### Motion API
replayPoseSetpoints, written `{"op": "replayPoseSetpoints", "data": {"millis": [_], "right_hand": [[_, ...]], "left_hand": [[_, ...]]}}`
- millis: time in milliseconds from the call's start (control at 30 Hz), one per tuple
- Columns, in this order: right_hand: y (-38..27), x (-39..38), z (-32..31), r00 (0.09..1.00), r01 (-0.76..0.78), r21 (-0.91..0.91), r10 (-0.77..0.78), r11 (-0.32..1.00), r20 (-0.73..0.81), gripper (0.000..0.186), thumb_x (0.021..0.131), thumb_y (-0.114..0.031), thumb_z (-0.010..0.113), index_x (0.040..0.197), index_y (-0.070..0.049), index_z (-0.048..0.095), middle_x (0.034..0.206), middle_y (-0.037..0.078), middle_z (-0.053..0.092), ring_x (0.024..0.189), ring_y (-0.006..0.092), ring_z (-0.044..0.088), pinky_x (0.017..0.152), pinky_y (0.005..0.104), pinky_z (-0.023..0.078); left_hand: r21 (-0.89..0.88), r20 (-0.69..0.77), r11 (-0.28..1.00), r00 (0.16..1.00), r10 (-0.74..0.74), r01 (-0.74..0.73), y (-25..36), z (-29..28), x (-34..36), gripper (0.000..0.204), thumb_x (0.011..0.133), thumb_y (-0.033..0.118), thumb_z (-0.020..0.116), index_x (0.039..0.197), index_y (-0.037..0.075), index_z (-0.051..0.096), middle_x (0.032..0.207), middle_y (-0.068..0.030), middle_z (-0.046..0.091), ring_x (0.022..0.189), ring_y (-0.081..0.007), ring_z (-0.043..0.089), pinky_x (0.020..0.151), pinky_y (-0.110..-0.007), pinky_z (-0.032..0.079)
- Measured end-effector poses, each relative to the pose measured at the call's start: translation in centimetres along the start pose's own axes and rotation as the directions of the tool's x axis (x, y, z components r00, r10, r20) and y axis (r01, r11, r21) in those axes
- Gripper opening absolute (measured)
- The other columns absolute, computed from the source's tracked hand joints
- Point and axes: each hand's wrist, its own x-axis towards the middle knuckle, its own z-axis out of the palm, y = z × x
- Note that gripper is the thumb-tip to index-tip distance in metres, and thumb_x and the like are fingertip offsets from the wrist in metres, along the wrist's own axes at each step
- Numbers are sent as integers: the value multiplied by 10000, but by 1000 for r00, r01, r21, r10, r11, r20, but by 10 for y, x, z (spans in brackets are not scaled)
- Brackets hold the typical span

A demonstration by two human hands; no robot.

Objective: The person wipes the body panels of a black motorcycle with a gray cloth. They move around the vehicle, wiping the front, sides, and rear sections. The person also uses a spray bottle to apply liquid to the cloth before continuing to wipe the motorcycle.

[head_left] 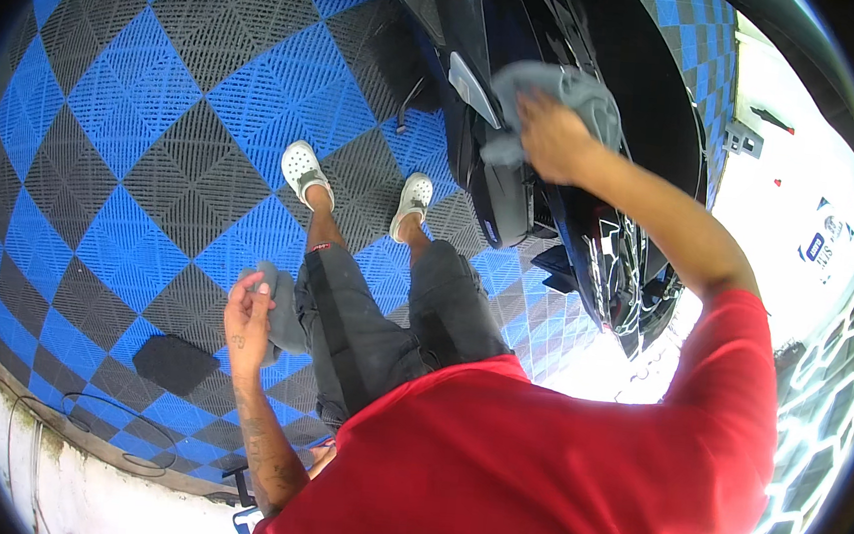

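Note:
A black scooter or motorcycle [641, 128] with glossy body panels stands at the upper right. My right hand [555, 145] presses a bunched grey cloth [593, 97] against its upper surface, fingers curled into the fabric. The cloth partly covers the bodywork around it. Lower on the left, near my thigh, my left hand [249, 321] is closed on a second grey cloth [286, 308], which hangs beside my dark shorts. The thumb of that hand lies over the fabric's edge.
Blue and dark grey grid tiles [156, 75] make up the floor. A flat black mat [176, 365] lies at the lower left, with a thin cable [136, 462] near the white wall [117, 509]. The scooter's side stand [410, 105] sticks out toward my feet in white clogs [304, 169].

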Motion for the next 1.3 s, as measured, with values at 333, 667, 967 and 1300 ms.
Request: {"op": "replayPoseSetpoints", "data": {"millis": [333, 667, 967, 1300], "right_hand": [[73, 63, -9, 967, -194, 56, 200, 979, -160, 568, 908, -520, 522, 1221, -75, 682, 1470, 78, 501, 1462, 226, 294, 1182, 506, 163], [-9, 49, 2, 993, -72, -108, 82, 991, 87, 465, 865, -378, 560, 1231, -122, 692, 1441, 138, 533, 1394, 323, 414, 1196, 555, 121], [-158, -136, 119, 989, 29, -199, -57, 980, -134, 426, 837, -375, 551, 1098, -110, 760, 1448, 180, 512, 1433, 345, 347, 1219, 536, 71], [-244, -248, 198, 979, 170, 308, -126, 936, -158, 343, 820, -344, 572, 862, -65, 767, 907, 170, 738, 950, 325, 699, 1058, 467, 376]], "left_hand": [[61, -36, 998, 999, 6, -4, -10, -1, -12, 370, 978, 284, 618, 1232, 16, 598, 784, -18, 591, 615, -46, 449, 542, -220, 354], [299, -163, 949, 974, 155, -101, -72, 32, -60, 417, 955, 311, 629, 1238, 5, 611, 742, -54, 596, 688, -144, 569, 649, -313, 467], [350, -289, 923, 919, 270, -160, -148, 68, -125, 408, 943, 321, 634, 1220, 21, 624, 702, -57, 598, 669, -154, 564, 622, -339, 454], [-190, -363, 917, 843, -397, 351, -431, 93, -156, 424, 945, 355, 603, 1204, 21, 639, 959, -101, 654, 706, -160, 562, 721, -345, 465]]}}
